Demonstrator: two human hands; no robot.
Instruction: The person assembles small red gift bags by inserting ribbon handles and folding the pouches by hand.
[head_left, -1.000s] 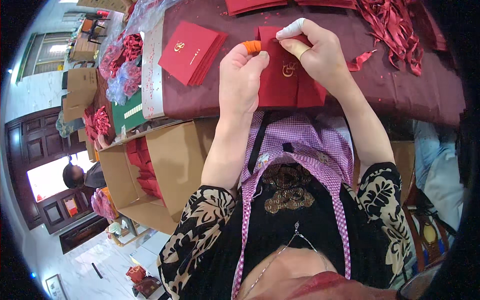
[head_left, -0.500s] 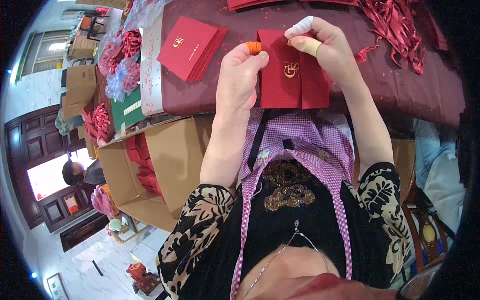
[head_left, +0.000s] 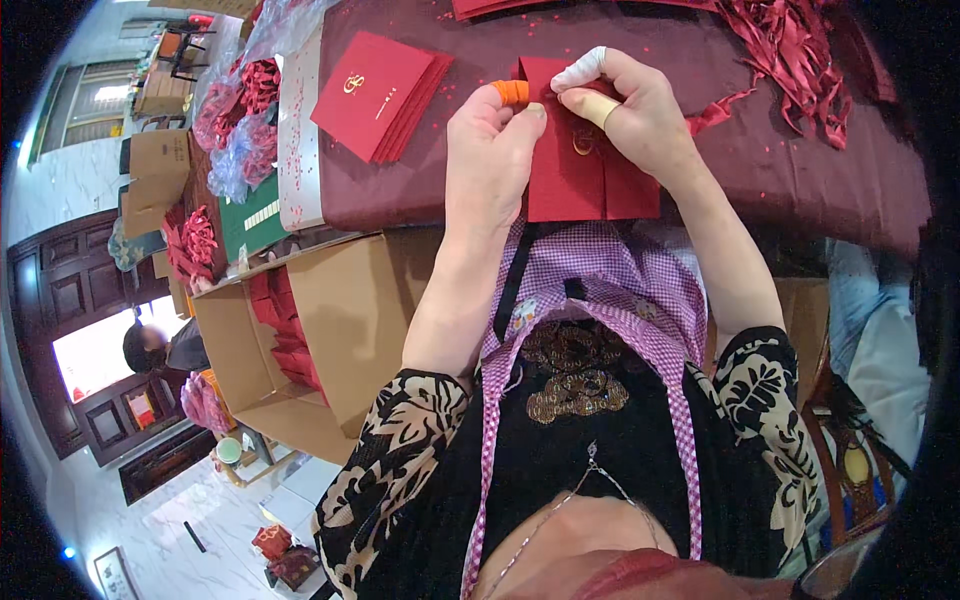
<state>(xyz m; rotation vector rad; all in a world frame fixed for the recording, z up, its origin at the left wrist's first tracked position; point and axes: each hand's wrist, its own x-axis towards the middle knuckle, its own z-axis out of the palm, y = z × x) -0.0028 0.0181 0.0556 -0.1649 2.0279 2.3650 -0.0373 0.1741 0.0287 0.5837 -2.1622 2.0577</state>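
Observation:
A red paper bag or sleeve point(head_left: 570, 195) with a gold emblem lies at the table's near edge, partly over my apron. My left hand point(head_left: 488, 145), an orange wrap on one finger, pinches its upper left edge between thumb and forefinger. My right hand point(head_left: 640, 110), with one white and one pale yellow finger cover, closes its thumb and forefinger at the upper middle of the bag. Whatever those right fingertips pinch is too small to make out. A red ribbon point(head_left: 722, 110) trails out beyond my right hand.
To the left lies a fanned stack of red bags point(head_left: 375, 95). Loose red ribbons point(head_left: 790, 60) are heaped at the far right. An open cardboard box point(head_left: 350, 330) with red items stands below the table at left. A person point(head_left: 165, 345) is farther off.
My right hand has shifted slightly left across the bag, now partly covering the gold emblem. The left hand has moved a little to the right, still pinching the edge.

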